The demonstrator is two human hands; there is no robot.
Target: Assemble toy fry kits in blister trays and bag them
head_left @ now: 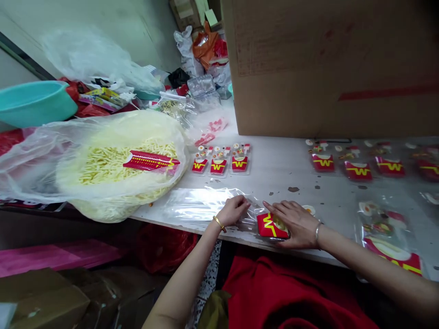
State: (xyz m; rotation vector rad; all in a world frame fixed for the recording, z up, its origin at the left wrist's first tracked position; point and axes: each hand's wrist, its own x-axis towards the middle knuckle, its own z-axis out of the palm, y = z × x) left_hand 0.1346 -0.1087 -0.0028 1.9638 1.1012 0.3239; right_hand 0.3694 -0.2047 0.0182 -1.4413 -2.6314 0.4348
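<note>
At the front edge of the table, my right hand [295, 224] lies over a clear plastic pack holding a red fries carton [268, 225] with a yellow zigzag, its fingers across the top and its thumb at the near side. Part of that pack is hidden under the palm. My left hand [235, 210] has its fingers closed on the edge of a clear plastic bag [195, 203], just left of the pack. More flat clear bags seem to lie under it, spread out to the left. Whether the pack's end is inside the bag I cannot tell.
Three small packs [218, 163] stand in a row behind the bags; several more packs [358, 169] line the right side. A big plastic sack of pale fry-shaped pieces [99, 160] with a red carton [151, 161] fills the left. A large cardboard box [329, 68] blocks the back.
</note>
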